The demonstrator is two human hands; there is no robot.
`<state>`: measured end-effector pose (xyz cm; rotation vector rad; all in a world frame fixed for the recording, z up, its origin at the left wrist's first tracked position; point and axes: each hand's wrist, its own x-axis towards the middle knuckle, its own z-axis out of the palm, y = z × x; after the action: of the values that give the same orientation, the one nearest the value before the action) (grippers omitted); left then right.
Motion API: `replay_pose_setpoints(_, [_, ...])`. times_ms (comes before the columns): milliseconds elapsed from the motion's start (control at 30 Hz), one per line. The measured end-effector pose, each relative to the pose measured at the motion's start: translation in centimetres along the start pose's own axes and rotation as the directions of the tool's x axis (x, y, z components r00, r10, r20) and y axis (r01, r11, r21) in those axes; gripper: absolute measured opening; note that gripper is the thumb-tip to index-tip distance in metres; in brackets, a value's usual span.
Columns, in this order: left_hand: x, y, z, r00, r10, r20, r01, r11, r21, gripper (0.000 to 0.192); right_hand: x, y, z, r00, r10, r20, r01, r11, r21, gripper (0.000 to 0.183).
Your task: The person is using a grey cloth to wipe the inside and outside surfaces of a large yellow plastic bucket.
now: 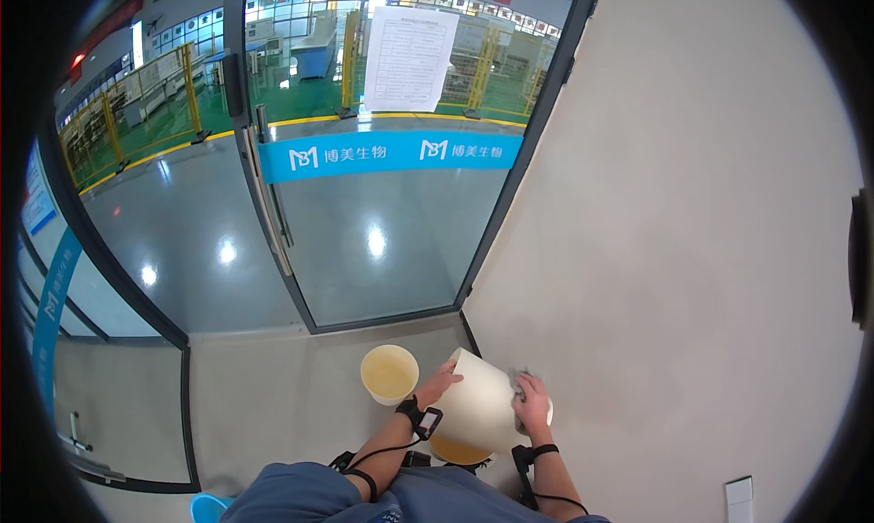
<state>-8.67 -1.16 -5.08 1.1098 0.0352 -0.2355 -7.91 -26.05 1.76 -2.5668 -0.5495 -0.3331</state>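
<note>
A large cream-white bucket (478, 397) is tipped on its side in front of my body. My left hand (440, 384) grips its left edge, thumb on the outer wall. On the bucket's right part, my right hand (532, 401) presses a grey cloth (520, 424) against the surface; some of the cloth bunches above the fingers. A yellowish rounded surface (461, 450) shows just below the bucket, and I cannot tell whether it belongs to another container. Left of my left hand, a pale yellow bucket (389, 374) stands upright on the floor, its mouth facing up.
Ahead is a glass door (382, 250) with a metal handle (266, 202), a blue printed strip and a taped paper sheet (411, 59). A beige wall (649, 216) rises close on the right. Part of a light-blue container (208, 508) shows at lower left.
</note>
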Motion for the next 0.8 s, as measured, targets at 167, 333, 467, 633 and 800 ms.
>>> replay_pose_setpoints(167, [0.9, -2.7, -2.8, 0.993, -0.111, 0.04, 0.107, 0.991, 0.076, 0.036, 3.1, -8.6, 0.8, 0.986, -0.14, 0.092, 0.074, 0.857, 0.51, 0.06])
replay_pose_setpoints(333, [1.0, -1.3, -1.0, 0.997, 0.055, -0.063, -0.039, 0.97, 0.24, 0.032, 3.7, -7.1, 4.8, 0.977, -0.091, 0.191, -0.008, 0.886, 0.463, 0.062])
replay_pose_setpoints(467, [0.0, 0.4, 1.6, 0.972, 0.046, -0.229, -0.004, 0.983, 0.182, 0.034, 3.1, -6.9, 5.0, 0.987, -0.098, 0.13, 0.066, 0.97, 0.234, 0.061])
replay_pose_setpoints(633, [-0.1, 0.8, 1.7, 0.916, 0.183, -0.357, 0.04, 0.843, 0.536, 0.041, 1.1, -5.7, 3.7, 1.0, 0.009, -0.03, -0.005, 0.992, 0.128, 0.051])
replay_pose_setpoints(800, [0.7, -0.6, 0.3, 0.949, 0.134, -0.286, 0.02, 0.879, 0.477, 0.033, -3.5, 1.2, 1.6, 0.954, 0.296, -0.047, -0.299, 0.951, -0.076, 0.041])
